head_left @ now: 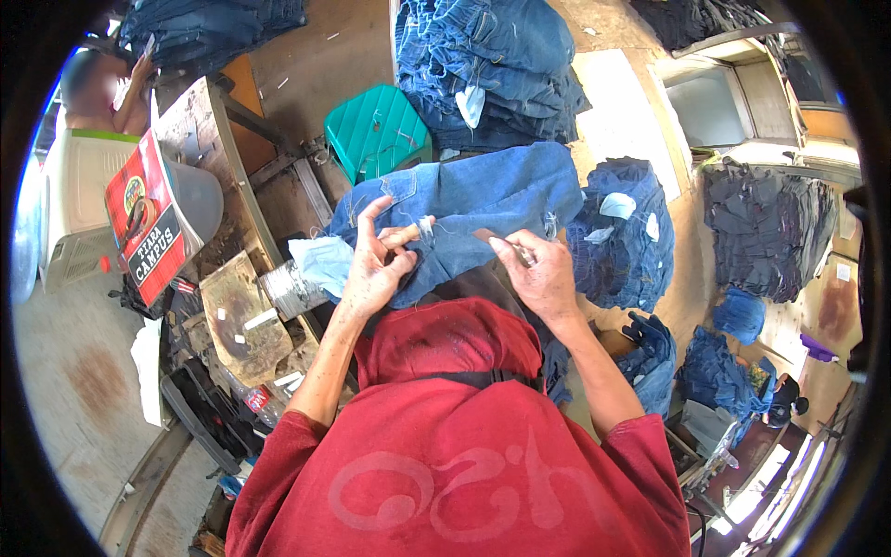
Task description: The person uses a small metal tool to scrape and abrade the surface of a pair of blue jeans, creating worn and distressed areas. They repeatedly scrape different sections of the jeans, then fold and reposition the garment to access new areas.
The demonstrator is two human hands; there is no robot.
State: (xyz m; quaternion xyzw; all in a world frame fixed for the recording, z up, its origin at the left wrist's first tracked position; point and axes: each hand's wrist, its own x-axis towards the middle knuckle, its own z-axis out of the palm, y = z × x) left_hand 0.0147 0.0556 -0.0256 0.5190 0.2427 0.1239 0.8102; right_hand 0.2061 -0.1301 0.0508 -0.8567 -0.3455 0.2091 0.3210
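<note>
A pair of blue jeans (492,190) lies stretched across in front of me, with loose pale threads along it. My left hand (373,265) is over its left part, fingers apart, one raised and another reaching right to a white frayed spot (426,228). Whether it grips a thread there is too small to tell. My right hand (543,274) is closed on a small blade-like metal tool (497,239), its tip pointing left over the denim. Pale blue fabric (322,266) shows at the left end, beside a wrapped silvery cylinder (290,290).
A green plastic stool (379,133) stands beyond the jeans. Denim piles (492,70) rise behind, with another folded stack (624,237) at right and dark garments (768,227) farther off. On the left are a worn wooden board (243,320), a red bag (148,218) and another person (97,93).
</note>
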